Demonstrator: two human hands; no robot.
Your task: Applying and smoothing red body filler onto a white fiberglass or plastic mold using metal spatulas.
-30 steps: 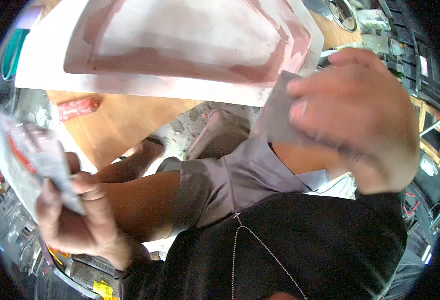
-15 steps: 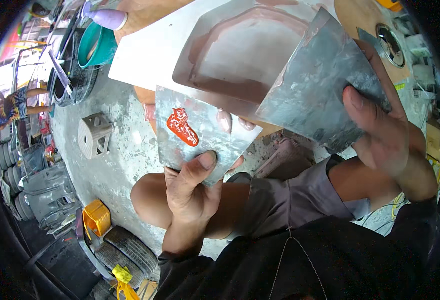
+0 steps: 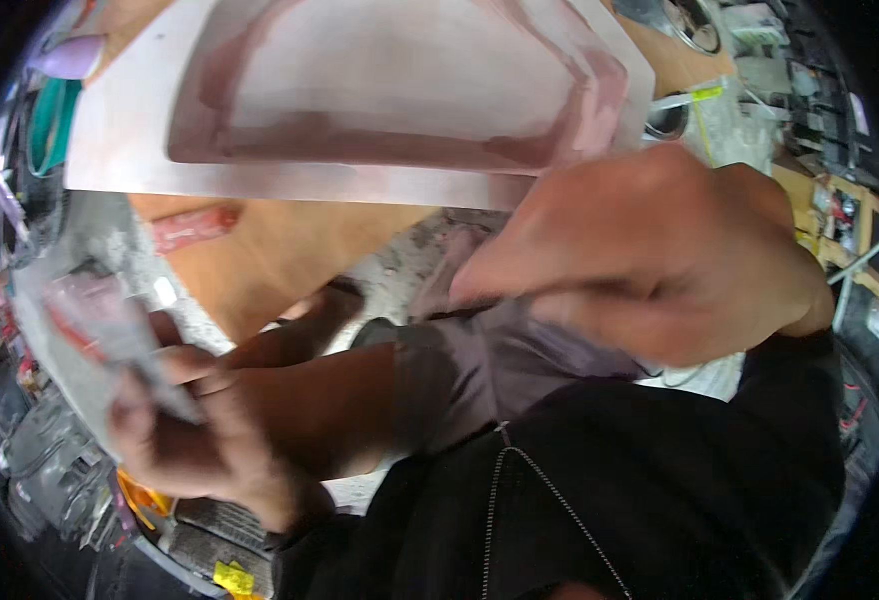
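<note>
My left hand (image 3: pixel 210 435), blurred, grips a small thin metal plate (image 3: pixel 125 340) at the lower left; a streak of red paste (image 3: pixel 75 330) shows on it. My right hand (image 3: pixel 650 260) is raised at centre right, fingers closed and smeared by motion. A thin dark edge shows by its fingertips, but what it holds is hidden. Beyond both hands lies a white panel (image 3: pixel 115 150) with a wide recessed middle, pinkish filler smeared along the recess edges. My right hand overlaps the panel's near right edge; I cannot tell whether they touch.
Under the panel is a brown board (image 3: pixel 290 255) with a red tube (image 3: pixel 195 228) on it. A purple bottle (image 3: pixel 70 58) and a green tub (image 3: pixel 53 125) are at the far left. A round metal dish (image 3: pixel 695 25) sits far right. Tyres (image 3: pixel 215 530) lie lower left.
My left hand has moved left and tilted its plate. My right hand has swung left and inward; the large metal plate it held no longer shows clearly. The view has shifted right.
</note>
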